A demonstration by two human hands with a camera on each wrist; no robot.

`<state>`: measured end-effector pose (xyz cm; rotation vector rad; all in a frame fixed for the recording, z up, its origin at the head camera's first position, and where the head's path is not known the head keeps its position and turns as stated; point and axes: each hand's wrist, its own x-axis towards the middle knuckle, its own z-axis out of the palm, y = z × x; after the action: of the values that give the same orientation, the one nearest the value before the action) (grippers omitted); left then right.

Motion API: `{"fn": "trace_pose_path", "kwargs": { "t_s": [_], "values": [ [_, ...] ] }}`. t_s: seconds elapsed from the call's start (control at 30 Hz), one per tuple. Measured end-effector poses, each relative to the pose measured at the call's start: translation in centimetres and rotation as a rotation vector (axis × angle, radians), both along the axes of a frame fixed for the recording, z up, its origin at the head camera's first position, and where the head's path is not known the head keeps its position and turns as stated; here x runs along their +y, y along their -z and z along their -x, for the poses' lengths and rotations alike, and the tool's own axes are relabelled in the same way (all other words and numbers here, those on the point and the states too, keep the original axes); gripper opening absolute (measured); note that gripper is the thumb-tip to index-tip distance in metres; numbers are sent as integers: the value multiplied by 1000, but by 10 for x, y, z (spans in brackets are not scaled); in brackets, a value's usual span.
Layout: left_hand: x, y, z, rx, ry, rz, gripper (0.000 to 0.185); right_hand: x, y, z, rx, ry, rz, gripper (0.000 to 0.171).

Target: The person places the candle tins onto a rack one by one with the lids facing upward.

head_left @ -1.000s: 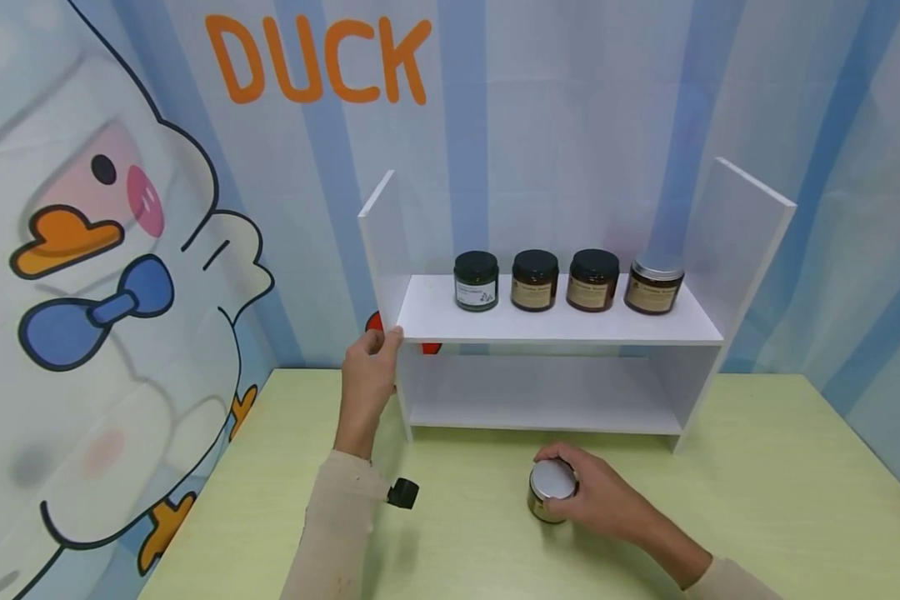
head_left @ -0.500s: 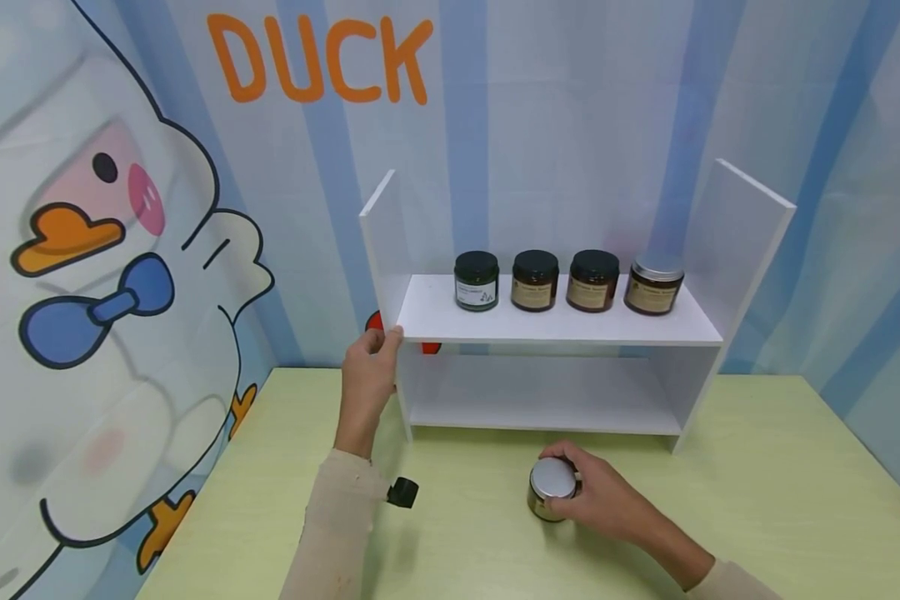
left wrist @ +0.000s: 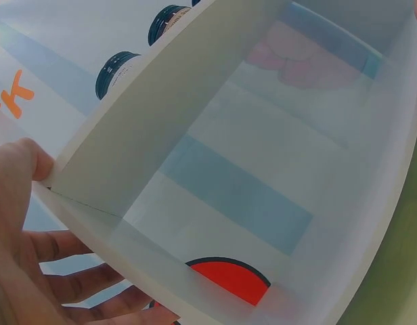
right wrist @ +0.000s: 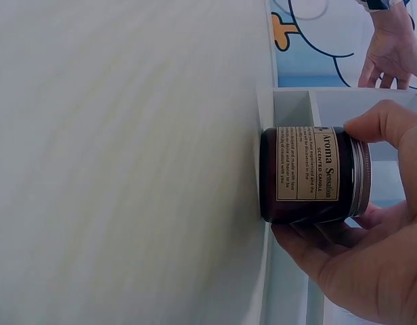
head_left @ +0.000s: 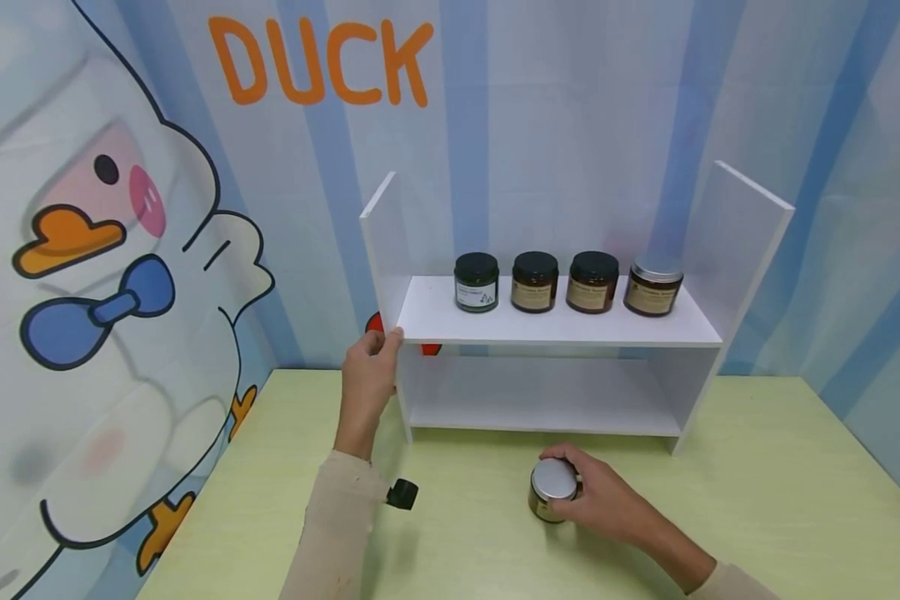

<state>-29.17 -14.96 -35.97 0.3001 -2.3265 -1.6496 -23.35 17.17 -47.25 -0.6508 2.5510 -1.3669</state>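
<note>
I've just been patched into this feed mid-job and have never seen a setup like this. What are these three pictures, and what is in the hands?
There is no machine here: a person works with two bare hands and wears three cameras. The wide picture comes from the head, looking down at a pale green table. The other two come from the wrists.

On the table stands a white shelf unit with four candle jars in a row on its upper board: three with dark lids and one with a silver lid.

The left hand grips the shelf unit's left side panel, thumb at the front edge. The right hand has its grip round a silver-lidded scented candle jar that stands on the table in front of the shelf unit.
</note>
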Motion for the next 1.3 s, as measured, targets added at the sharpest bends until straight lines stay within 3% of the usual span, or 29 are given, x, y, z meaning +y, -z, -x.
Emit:
{"fn": "trace_pose_path", "kwargs": {
  "t_s": [1.3],
  "values": [
    [0, 1, -2, 31, 7, -6, 45, 3, -1, 1, 34, -18, 58, 51]
  ]
}}
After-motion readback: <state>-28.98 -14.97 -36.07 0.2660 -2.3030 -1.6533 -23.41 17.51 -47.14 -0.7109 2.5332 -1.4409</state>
